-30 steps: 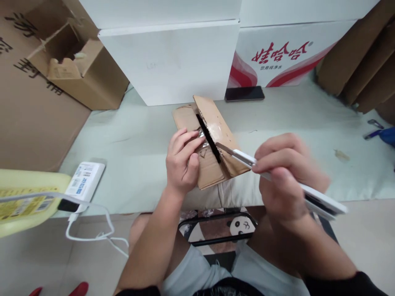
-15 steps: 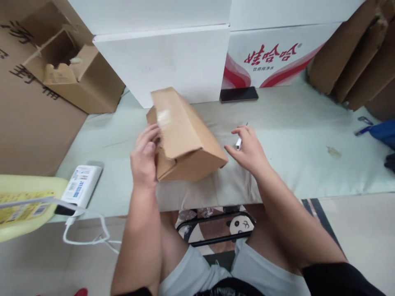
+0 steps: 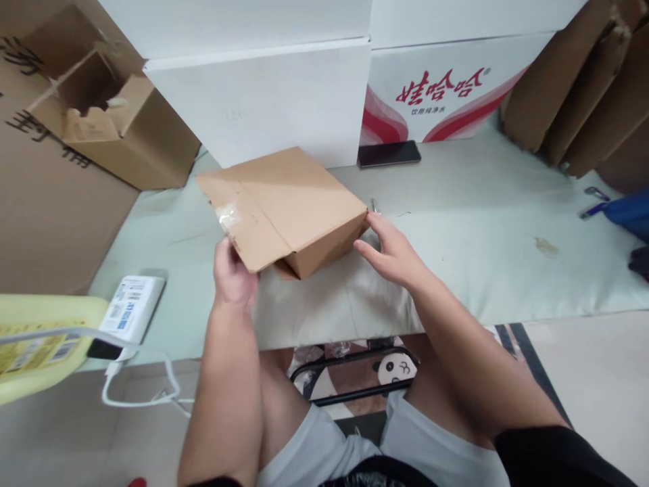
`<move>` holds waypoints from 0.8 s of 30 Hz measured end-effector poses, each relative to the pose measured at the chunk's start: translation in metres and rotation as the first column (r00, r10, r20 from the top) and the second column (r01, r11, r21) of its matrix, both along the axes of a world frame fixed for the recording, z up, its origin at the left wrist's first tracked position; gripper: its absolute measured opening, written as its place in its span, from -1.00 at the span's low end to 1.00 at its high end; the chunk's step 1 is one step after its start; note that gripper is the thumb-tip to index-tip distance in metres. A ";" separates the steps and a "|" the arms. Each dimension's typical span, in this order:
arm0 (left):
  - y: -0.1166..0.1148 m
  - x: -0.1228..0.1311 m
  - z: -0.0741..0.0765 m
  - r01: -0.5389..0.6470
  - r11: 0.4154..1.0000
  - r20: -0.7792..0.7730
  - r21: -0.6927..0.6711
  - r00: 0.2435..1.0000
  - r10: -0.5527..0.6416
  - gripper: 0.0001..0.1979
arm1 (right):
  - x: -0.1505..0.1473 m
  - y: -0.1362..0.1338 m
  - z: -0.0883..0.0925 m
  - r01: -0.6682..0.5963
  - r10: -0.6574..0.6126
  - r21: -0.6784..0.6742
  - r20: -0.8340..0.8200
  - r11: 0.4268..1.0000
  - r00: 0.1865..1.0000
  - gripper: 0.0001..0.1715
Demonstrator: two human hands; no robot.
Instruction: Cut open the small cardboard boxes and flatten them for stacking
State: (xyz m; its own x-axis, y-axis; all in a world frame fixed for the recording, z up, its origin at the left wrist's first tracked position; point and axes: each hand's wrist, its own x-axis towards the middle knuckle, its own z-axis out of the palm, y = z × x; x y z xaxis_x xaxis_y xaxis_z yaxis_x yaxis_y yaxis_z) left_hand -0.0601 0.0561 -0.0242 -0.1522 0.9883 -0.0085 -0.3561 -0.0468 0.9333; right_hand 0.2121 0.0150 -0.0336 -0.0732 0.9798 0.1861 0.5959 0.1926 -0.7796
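A brown cardboard box (image 3: 299, 196) sits tilted before me, its wide flap stretching left with a strip of clear tape on it. My left hand (image 3: 234, 274) grips the box at that flap's near left edge; the fingers are partly hidden beneath the cardboard. At the box's right corner is my right hand (image 3: 390, 251), index finger against the edge and thumb held apart. A slim tool with a metal tip (image 3: 374, 205) pokes out beyond the right fingers, seemingly tucked in that hand; most of it is hidden.
White cartons (image 3: 263, 101) stand along the back, with a black phone (image 3: 389, 154) before them. An opened cardboard box (image 3: 136, 135) is at left, near a white power device (image 3: 132, 308) with a cable and a yellow bottle (image 3: 45, 345). Folded cardboard (image 3: 572, 88) leans at right.
The box has turned, bringing its broad face and taped flap up into view. My left hand has shifted lower on the flap, and my right hand has come left to the box's corner.
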 end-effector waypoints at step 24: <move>-0.008 0.009 0.014 -0.091 0.983 -0.157 -0.162 0.985 0.065 -0.59 | -0.008 -0.007 0.008 0.392 -0.396 -0.054 -0.096 0.918 0.913 0.05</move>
